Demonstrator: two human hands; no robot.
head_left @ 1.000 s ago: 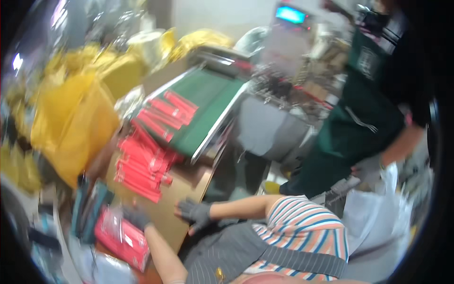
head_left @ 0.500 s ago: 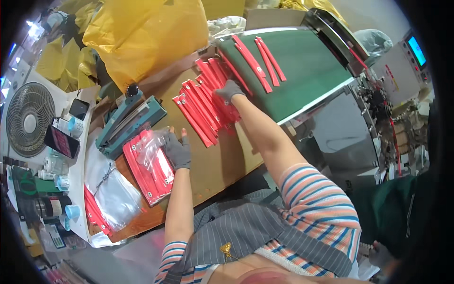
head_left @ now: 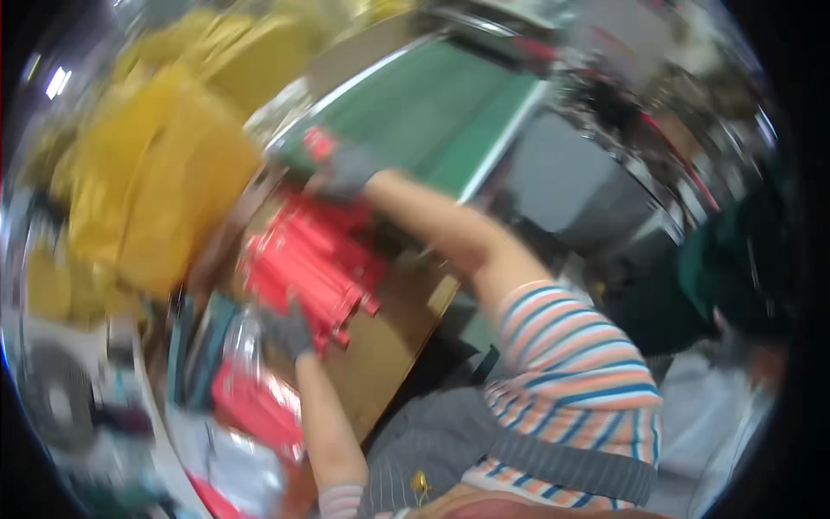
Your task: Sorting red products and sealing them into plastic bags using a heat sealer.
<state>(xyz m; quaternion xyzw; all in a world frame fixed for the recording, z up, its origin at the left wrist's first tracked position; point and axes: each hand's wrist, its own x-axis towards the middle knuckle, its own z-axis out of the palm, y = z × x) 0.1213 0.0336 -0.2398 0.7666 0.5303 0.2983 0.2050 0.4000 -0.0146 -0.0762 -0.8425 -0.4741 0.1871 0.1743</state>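
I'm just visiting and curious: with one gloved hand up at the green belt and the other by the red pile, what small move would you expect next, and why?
Probably the right hand lays its red pack flat on the green belt and lets go. It holds the pack right at the belt's near edge, and the belt looks bare there. The left hand rests at the red pile on the table. The picture is blurred, so this is a guess.

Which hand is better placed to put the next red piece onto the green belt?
Probably the right hand: gloved, it is stretched out at the green belt edge with something red by it. The left hand sits nearer, beside the red pile.
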